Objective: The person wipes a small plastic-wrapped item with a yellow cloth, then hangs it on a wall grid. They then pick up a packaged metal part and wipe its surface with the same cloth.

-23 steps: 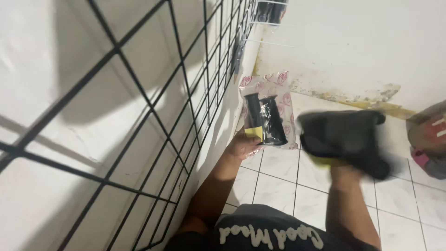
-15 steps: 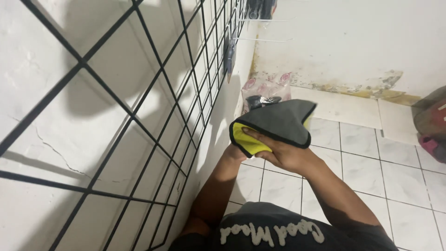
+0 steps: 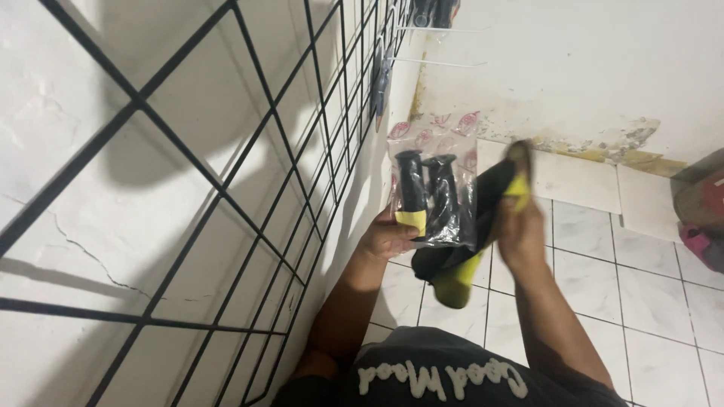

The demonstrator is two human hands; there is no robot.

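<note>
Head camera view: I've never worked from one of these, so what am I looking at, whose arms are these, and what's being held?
There is no machine here: the camera sits on a person's head and looks down past their chest, so the two bare arms rising from the bottom edge are their own. The left hand holds a clear plastic packet with two black handlebar grips inside, one showing a yellow end. The right hand holds a black and yellow cloth against the packet's far side; the cloth is blurred. On the left, a black wire grid panel hangs on a white wall. Below lies a white tiled floor. At the right edge there is a dark and pink thing, too cropped to identify.
</note>
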